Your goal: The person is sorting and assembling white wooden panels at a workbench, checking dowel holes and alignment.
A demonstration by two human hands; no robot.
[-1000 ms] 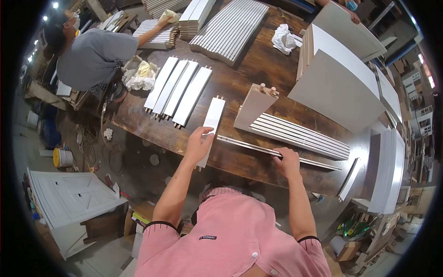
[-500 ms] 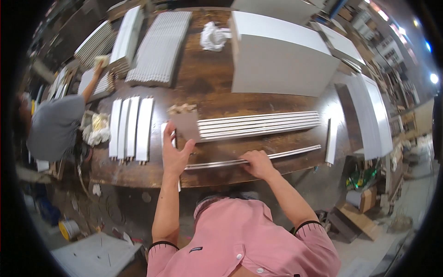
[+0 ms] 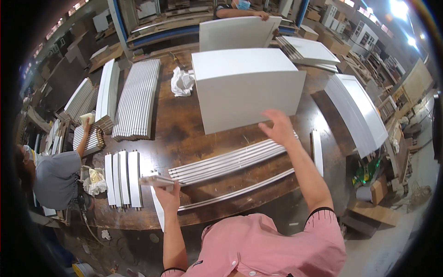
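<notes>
One short pale piece (image 3: 158,180) sits in the left hand (image 3: 169,198), fingers curled around it, above the desk (image 3: 177,120) near the left ends of the long white strips (image 3: 230,160). The right hand's (image 3: 279,130) fingers are spread wide, holding nothing. Best to grip the piece firmly and level, its edges clear of the strips' white faces.
</notes>
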